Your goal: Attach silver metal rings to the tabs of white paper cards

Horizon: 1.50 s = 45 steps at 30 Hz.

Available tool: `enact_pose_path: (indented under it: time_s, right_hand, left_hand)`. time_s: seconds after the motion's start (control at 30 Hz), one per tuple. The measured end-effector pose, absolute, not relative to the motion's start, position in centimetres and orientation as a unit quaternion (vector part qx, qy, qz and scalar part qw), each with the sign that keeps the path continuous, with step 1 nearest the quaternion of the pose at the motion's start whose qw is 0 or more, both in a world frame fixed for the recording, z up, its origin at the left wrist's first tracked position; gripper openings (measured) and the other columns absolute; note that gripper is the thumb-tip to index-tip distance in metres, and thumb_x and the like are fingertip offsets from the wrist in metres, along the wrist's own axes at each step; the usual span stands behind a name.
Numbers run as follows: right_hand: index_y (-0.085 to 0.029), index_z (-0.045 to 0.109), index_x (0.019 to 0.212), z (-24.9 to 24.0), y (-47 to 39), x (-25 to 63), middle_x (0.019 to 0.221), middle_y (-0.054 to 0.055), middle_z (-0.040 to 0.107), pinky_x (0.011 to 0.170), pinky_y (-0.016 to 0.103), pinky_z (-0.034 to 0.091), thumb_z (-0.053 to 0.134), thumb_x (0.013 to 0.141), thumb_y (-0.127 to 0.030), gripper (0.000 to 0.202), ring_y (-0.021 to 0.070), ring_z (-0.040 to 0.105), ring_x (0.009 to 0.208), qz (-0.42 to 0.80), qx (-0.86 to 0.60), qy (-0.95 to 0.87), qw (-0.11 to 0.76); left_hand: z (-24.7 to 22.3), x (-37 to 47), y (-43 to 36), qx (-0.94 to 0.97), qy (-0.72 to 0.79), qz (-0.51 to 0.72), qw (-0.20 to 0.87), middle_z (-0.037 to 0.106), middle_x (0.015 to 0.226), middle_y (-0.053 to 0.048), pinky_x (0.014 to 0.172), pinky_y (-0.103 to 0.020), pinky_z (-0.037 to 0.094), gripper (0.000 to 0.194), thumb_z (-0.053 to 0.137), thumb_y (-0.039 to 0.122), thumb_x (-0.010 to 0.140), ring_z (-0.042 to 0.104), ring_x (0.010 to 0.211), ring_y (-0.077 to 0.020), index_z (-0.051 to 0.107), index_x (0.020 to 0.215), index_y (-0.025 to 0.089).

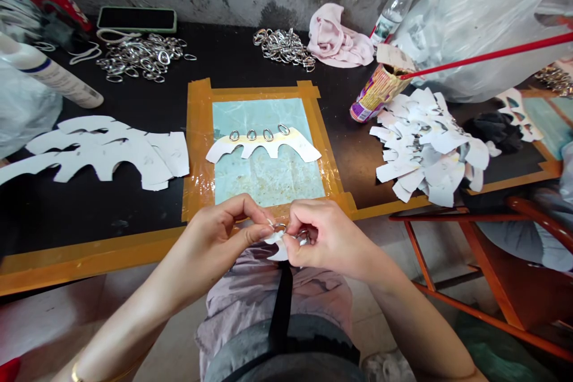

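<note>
Both hands meet above my lap at the table's front edge. My left hand (237,230) pinches the left end of a small white piece with a metal ring (279,227) on it. My right hand (316,233) is closed on the same white piece (278,249), with another ring showing between its fingers. Beyond them, a white scalloped strip (295,147) lies on a pale blue sheet (268,185) bordered by brown tape. Four metal oval rings (251,135) sit along the strip's upper edge.
White cutouts (120,152) lie at the left, under two ring piles (145,57) (286,48) farther back. A heap of white pieces (434,149), a colourful can (378,86), a bottle (391,12) and a plastic bag (474,24) stand at the right.
</note>
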State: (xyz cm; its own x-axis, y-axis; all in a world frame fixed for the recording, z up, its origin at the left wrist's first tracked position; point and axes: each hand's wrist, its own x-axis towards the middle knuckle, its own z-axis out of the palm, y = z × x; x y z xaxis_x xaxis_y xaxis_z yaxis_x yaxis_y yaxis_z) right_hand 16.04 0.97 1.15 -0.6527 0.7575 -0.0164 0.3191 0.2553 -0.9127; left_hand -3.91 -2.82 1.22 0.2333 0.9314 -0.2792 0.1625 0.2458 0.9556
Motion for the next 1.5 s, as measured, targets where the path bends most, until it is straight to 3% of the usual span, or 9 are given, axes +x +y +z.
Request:
enact_pose_path:
  time_s: [0.3, 0.4, 0.5, 0.6, 0.77, 0.87, 1.07, 1.27, 1.5]
  right_hand:
    - [-0.017, 0.049, 0.066, 1.6, 0.9, 16.4, 0.066, -0.005, 0.051, 0.054, 0.019, 0.033, 0.061, 0.072, -0.012, 0.014, 0.0061, 0.041, 0.057, 0.493, -0.369, -0.752, 0.235]
    - [-0.016, 0.048, 0.066, 1.6, 0.8, 16.4, 0.066, -0.005, 0.051, 0.054, 0.019, 0.033, 0.060, 0.071, -0.010, 0.015, 0.0058, 0.042, 0.057, 0.483, -0.375, -0.753, 0.245]
    - [-0.016, 0.048, 0.065, 1.5, 0.8, 16.3, 0.065, -0.005, 0.050, 0.055, 0.019, 0.033, 0.060, 0.070, -0.009, 0.015, 0.0059, 0.042, 0.058, 0.471, -0.368, -0.763, 0.243]
    - [-0.016, 0.048, 0.065, 1.4, 0.8, 16.3, 0.064, -0.005, 0.049, 0.055, 0.019, 0.032, 0.060, 0.070, -0.009, 0.015, 0.0063, 0.043, 0.059, 0.457, -0.370, -0.772, 0.241]
    - [-0.016, 0.048, 0.065, 1.3, 0.8, 16.4, 0.063, -0.005, 0.049, 0.055, 0.019, 0.032, 0.060, 0.070, -0.008, 0.015, 0.0062, 0.043, 0.059, 0.459, -0.364, -0.773, 0.242]
    - [-0.016, 0.048, 0.066, 1.2, 0.6, 16.5, 0.065, -0.005, 0.051, 0.056, 0.019, 0.032, 0.060, 0.072, -0.010, 0.015, 0.0064, 0.044, 0.059, 0.479, -0.358, -0.765, 0.238]
    - [-0.017, 0.050, 0.068, 1.2, 0.8, 16.8, 0.068, -0.005, 0.054, 0.057, 0.021, 0.032, 0.060, 0.073, -0.011, 0.012, 0.0071, 0.045, 0.060, 0.474, -0.368, -0.772, 0.210]
    - [-0.018, 0.053, 0.071, 1.9, 1.6, 16.6, 0.074, -0.002, 0.056, 0.081, 0.029, 0.037, 0.062, 0.075, -0.015, 0.011, 0.0139, 0.050, 0.081, 0.421, -0.359, -0.808, 0.202]
    - [-0.017, 0.052, 0.073, 1.0, 2.8, 16.3, 0.071, -0.004, 0.053, 0.061, 0.022, 0.035, 0.059, 0.077, -0.017, 0.008, 0.0090, 0.046, 0.068, 0.594, -0.349, -0.708, 0.158]
  left_hand:
    - [0.9, -3.2, -3.8, 0.561, 0.548, 0.358, 0.507, 0.068, 0.092, -0.002, 0.072, -0.025, 0.049, 0.013, 0.059, 0.031, 0.090, 0.064, 0.087, -0.0149, 0.058, 0.085, 0.019]
    - [1.1, -2.8, -4.3, 0.619, 0.561, 0.377, 0.400, 0.068, 0.094, -0.001, 0.075, -0.026, 0.048, 0.005, 0.057, 0.022, 0.092, 0.064, 0.090, -0.0144, 0.059, 0.088, 0.022]
    - [1.0, -2.7, -4.6, 0.706, 0.533, 0.380, 0.271, 0.069, 0.096, 0.002, 0.082, -0.030, 0.044, 0.012, 0.059, 0.012, 0.089, 0.064, 0.092, -0.0139, 0.057, 0.091, 0.024]
    - [0.7, -2.7, -4.6, 0.728, 0.514, 0.382, 0.246, 0.069, 0.096, 0.003, 0.083, -0.032, 0.042, 0.017, 0.063, 0.010, 0.086, 0.064, 0.090, -0.0136, 0.056, 0.092, 0.024]
    - [0.3, -2.6, -4.4, 0.620, 0.568, 0.392, 0.373, 0.070, 0.089, -0.001, 0.076, -0.029, 0.049, 0.006, 0.062, 0.022, 0.088, 0.065, 0.088, -0.0161, 0.060, 0.083, 0.021]
    - [0.4, -2.5, -3.9, 0.518, 0.565, 0.407, 0.497, 0.069, 0.088, -0.002, 0.071, -0.026, 0.052, 0.016, 0.065, 0.026, 0.086, 0.066, 0.084, -0.0153, 0.054, 0.078, 0.019]
    - [0.2, -2.7, -2.6, 0.377, 0.502, 0.430, 0.649, 0.068, 0.075, 0.002, 0.060, -0.021, 0.050, 0.039, 0.073, 0.023, 0.078, 0.063, 0.064, -0.0108, 0.036, 0.089, 0.021]
    - [0.0, -3.1, -2.8, 0.316, 0.465, 0.419, 0.713, 0.064, 0.081, 0.000, 0.062, -0.017, 0.047, 0.035, 0.073, 0.021, 0.080, 0.060, 0.069, -0.0080, 0.039, 0.087, 0.019]
    - [-0.3, -3.1, -2.6, 0.196, 0.448, 0.422, 0.763, 0.062, 0.076, 0.002, 0.062, -0.016, 0.047, 0.040, 0.077, 0.018, 0.074, 0.059, 0.066, -0.0077, 0.041, 0.091, 0.019]
